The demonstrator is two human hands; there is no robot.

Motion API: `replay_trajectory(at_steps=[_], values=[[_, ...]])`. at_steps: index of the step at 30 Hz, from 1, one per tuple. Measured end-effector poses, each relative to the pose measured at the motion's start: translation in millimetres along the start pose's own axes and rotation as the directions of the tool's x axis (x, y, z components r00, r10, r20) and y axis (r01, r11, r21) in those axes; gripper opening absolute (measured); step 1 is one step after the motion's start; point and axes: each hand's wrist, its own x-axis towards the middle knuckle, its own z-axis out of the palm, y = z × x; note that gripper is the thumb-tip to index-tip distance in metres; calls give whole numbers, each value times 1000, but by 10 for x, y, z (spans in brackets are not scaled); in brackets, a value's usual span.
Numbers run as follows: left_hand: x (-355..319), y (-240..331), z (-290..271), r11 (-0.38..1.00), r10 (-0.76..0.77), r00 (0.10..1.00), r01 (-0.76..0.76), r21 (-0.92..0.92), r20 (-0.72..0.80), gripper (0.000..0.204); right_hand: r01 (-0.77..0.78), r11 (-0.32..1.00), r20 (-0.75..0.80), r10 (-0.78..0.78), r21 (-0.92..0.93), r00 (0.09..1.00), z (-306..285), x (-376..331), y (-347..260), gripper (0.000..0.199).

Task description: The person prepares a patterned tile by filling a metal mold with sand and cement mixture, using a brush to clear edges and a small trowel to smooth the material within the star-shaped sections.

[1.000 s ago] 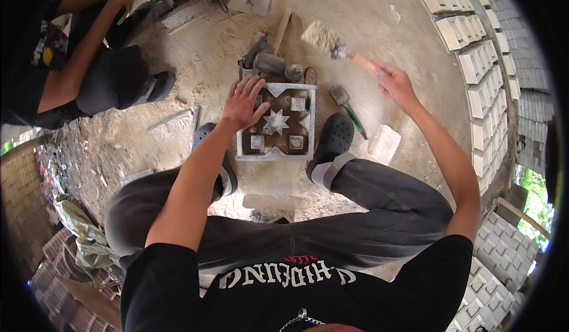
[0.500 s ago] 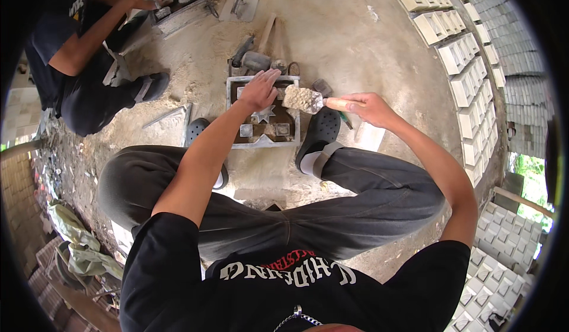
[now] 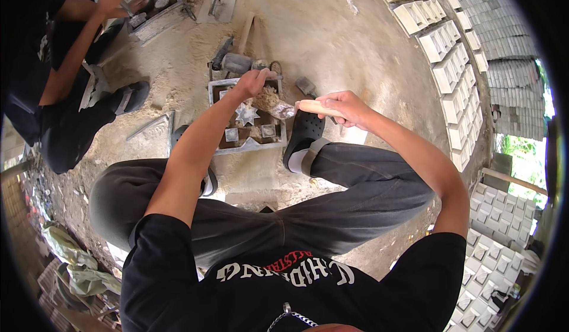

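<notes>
I squat over a square grey mould frame (image 3: 249,145) with a star-shaped insert (image 3: 246,114) on the sandy ground. My right hand (image 3: 344,107) grips the wooden handle of a trowel (image 3: 283,110) whose blade, loaded with wet mortar, sits over the mould. My left hand (image 3: 253,83) is bent over the far side of the mould, its fingers touching the mortar heap (image 3: 267,98) by the blade. My dark shoes (image 3: 302,130) stand at either side of the frame.
Another person (image 3: 65,65) at the upper left works both hands in a second mould (image 3: 155,6). A float (image 3: 216,5), a hammer-like tool (image 3: 237,62) and a small trowel (image 3: 307,87) lie behind my mould. Rows of cast white blocks (image 3: 444,65) line the right side.
My right hand brought the loaded trowel from the far right over the mould. My left hand shifted from the star insert to the mortar at the mould's far side.
</notes>
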Motion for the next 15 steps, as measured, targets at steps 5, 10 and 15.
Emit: replay_trajectory(at_steps=[5, 10, 15], values=[[37, 232, -174, 975, -209, 974, 201, 96, 87, 33, -49, 996, 3, 49, 70, 999, -28, -19, 17, 38], [-72, 552, -341, 894, -337, 939, 342, 291, -66, 40, -24, 995, 11, 26, -99, 1000, -40, -157, -106, 39], [-230, 1156, -229, 827, -426, 901, 351, 440, 83, 64, -2, 954, -35, -8, -300, 999, -70, -498, -131, 37]])
